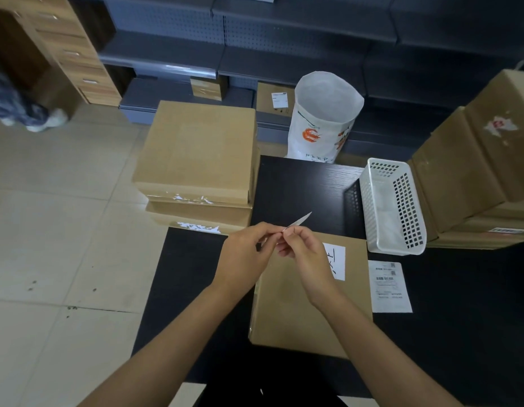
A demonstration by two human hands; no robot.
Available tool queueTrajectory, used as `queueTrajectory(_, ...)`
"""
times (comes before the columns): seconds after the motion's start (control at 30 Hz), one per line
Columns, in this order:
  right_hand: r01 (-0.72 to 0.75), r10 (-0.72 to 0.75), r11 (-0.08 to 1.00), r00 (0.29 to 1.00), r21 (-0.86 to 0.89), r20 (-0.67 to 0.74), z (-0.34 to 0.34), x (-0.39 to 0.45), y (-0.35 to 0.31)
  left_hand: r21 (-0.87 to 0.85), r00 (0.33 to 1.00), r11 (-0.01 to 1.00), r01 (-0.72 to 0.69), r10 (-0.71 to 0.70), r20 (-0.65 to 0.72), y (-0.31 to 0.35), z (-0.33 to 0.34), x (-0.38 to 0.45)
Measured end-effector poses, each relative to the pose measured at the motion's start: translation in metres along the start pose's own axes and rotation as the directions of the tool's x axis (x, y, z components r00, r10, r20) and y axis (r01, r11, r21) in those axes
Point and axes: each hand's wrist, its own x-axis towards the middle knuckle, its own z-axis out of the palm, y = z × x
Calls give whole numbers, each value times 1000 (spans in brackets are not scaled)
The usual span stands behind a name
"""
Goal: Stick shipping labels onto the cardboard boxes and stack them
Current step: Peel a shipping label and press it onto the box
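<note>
Peeling now, so I want to work one corner loose slowly and keep the sticky side off my skin. My left hand (249,254) pinches the label (297,222) at centre frame; my right hand (301,254) pinches it too — fingertips curled tight. The cardboard box (298,315) waits just below, lower centre, on the table (460,333).

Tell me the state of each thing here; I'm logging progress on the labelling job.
Left hand: pinching the label.
Right hand: pinching the label.
Label: held edge-on above the box.
Box: closed, flat on the table, white paper on top.
Printed label: flat on the table.
Basket: upright.
Sack: open, upright.
</note>
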Motion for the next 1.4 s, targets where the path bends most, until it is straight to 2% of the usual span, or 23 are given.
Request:
queueTrajectory(0.2,11,-12,1000,1000,-24,-29,-4,-3,1,226,984,960,-167,176,-22,8,0,-1)
queueTrajectory(0.47,-37,41,997,998,71,-51,-11,-4,1,362,947,883,-299,322,-3,10,6,-1)
queueTrajectory(0.97,-74,77,989,997,128,-16,-30,-5,-4,447,945,843,-299,327,15,18,19,-1)
queueTrajectory(1.17,-89,92,988,996,127,-17,-35,-4,-3,464,921,815,-346,390,3,25,21,-1)
queueTrajectory(1.4,-83,84,995,996,63,-12,-39,-3,-2,474,912,805,-357,409,-8,26,27,-2)
